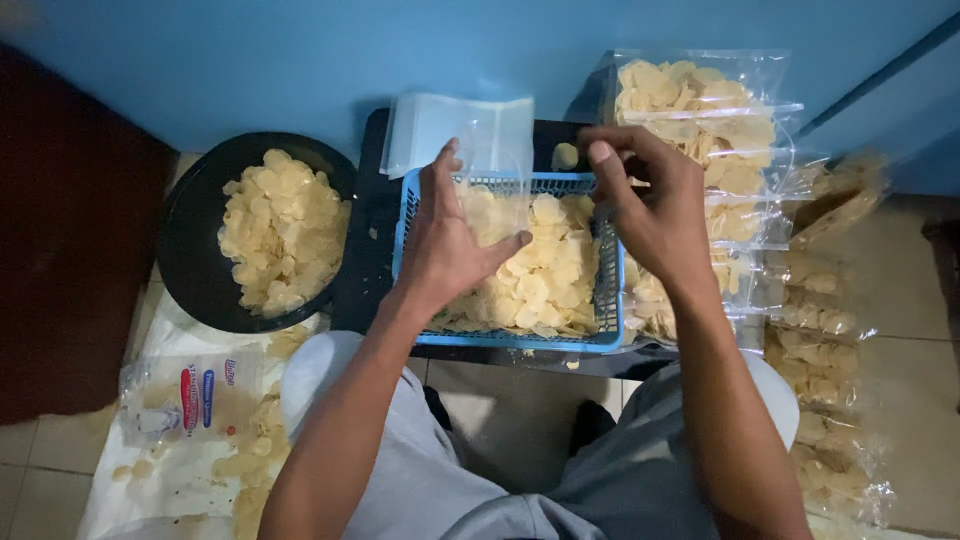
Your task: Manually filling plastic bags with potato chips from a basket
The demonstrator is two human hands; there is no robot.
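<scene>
A blue plastic basket full of pale yellow chips sits in front of my knees. My left hand hovers over the basket and pinches an empty clear plastic bag between thumb and fingers. My right hand is raised over the basket's right rim, fingers curled, at the bag's upper right edge. Whether it grips the bag or a chip, I cannot tell. A stack of empty clear bags lies behind the basket.
A black round bowl of chips stands at the left. Filled clear bags of chips pile up at the right, down along the tiled floor. A printed wrapper and loose chips lie on a white sheet at the lower left. A blue wall is behind.
</scene>
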